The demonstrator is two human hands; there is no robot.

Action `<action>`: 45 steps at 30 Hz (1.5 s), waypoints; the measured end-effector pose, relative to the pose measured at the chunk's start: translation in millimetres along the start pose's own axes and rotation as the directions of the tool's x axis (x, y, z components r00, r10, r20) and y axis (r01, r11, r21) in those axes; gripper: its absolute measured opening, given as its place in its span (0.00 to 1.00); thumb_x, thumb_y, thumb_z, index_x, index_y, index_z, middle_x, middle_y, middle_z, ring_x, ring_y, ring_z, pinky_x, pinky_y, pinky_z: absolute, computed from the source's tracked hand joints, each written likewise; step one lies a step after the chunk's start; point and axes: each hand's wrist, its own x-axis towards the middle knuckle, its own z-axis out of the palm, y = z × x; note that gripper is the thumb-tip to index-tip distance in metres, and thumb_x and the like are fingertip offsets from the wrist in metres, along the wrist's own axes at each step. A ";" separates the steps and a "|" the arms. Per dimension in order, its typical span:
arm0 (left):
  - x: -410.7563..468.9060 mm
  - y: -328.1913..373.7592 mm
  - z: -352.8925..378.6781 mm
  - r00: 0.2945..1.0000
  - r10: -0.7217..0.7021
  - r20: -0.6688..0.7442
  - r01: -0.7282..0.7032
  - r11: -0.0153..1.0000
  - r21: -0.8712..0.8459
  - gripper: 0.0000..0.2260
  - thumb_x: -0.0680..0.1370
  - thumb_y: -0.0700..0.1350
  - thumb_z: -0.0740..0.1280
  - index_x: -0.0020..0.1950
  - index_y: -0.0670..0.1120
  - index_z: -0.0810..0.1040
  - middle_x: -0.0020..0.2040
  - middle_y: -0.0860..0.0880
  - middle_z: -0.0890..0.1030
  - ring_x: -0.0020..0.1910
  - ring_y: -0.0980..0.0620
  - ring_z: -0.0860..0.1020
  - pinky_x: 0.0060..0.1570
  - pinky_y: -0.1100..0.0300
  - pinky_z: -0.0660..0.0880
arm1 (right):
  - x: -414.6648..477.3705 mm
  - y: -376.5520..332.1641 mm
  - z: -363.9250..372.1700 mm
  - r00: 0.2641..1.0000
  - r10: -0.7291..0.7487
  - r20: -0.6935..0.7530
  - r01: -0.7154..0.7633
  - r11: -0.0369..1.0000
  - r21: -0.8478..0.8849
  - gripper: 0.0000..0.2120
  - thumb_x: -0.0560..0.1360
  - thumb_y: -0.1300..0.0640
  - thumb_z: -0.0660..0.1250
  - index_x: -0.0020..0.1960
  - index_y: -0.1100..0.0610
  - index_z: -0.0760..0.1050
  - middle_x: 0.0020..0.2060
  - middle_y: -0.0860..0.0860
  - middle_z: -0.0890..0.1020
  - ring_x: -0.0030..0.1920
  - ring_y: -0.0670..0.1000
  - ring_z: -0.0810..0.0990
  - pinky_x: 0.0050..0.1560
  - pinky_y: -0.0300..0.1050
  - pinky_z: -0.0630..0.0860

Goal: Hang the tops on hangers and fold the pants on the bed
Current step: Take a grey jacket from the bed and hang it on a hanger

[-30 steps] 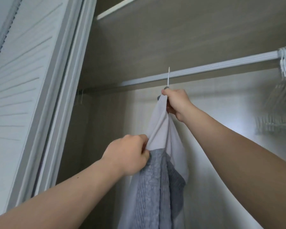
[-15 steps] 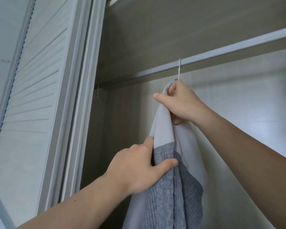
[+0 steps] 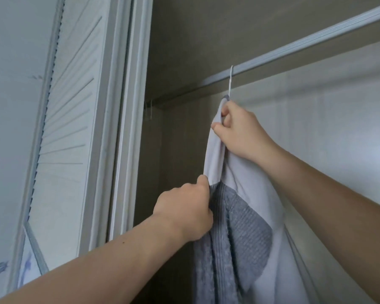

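A top (image 3: 241,218) of pale lilac cloth with grey-blue knit panels hangs inside the wardrobe on a white hanger. Only the hanger's hook (image 3: 230,81) shows, looped over the pale rail (image 3: 305,46). My right hand (image 3: 237,130) grips the top at its neck, just under the hook. Lower down, my left hand (image 3: 186,212) holds the top's left edge where the lilac cloth meets the knit. The hanger's body is hidden under the cloth.
A white louvred wardrobe door (image 3: 70,132) and its frame (image 3: 127,119) stand to the left. Two thin hanger hooks (image 3: 149,110) hang at the rail's far left end. The wardrobe's brown inner wall (image 3: 173,150) is behind the top.
The view has swung further left and closer. My left hand has curled back into a grip on the top's edge. The right hand stays at the neck under the hook.
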 end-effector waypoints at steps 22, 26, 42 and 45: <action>94.8 -58.6 -3.8 0.834 -0.533 0.145 0.378 0.742 0.554 0.16 0.83 0.44 0.59 0.71 0.45 0.71 0.65 0.45 0.75 0.60 0.45 0.76 0.52 0.51 0.70 | 102.7 9.5 201.7 0.943 0.169 0.287 -0.274 0.885 0.377 0.16 0.81 0.60 0.59 0.65 0.60 0.78 0.61 0.62 0.80 0.60 0.62 0.79 0.56 0.47 0.76; 96.3 -64.6 5.1 0.828 -0.552 0.099 0.403 0.708 0.580 0.16 0.83 0.42 0.58 0.70 0.46 0.72 0.65 0.45 0.76 0.61 0.44 0.76 0.49 0.50 0.69 | 105.3 13.6 228.0 0.922 0.194 0.334 -0.342 0.813 0.471 0.16 0.81 0.60 0.59 0.65 0.62 0.77 0.58 0.64 0.81 0.55 0.65 0.81 0.56 0.60 0.80; 45.8 -32.2 9.6 0.927 -0.358 0.114 0.111 0.552 0.826 0.24 0.80 0.52 0.64 0.74 0.44 0.67 0.66 0.41 0.75 0.65 0.38 0.71 0.65 0.41 0.65 | -12.3 40.5 160.8 0.958 -0.039 0.285 -0.155 0.764 0.627 0.23 0.83 0.44 0.59 0.77 0.42 0.63 0.74 0.42 0.69 0.68 0.37 0.65 0.63 0.35 0.61; 6.8 -24.5 6.5 0.969 -0.214 0.120 0.014 0.534 0.845 0.31 0.82 0.59 0.59 0.79 0.44 0.59 0.78 0.39 0.63 0.77 0.35 0.57 0.73 0.32 0.48 | -55.9 37.4 134.6 0.950 -0.069 0.306 -0.127 0.807 0.576 0.25 0.83 0.40 0.54 0.79 0.39 0.57 0.78 0.38 0.60 0.77 0.39 0.55 0.75 0.43 0.55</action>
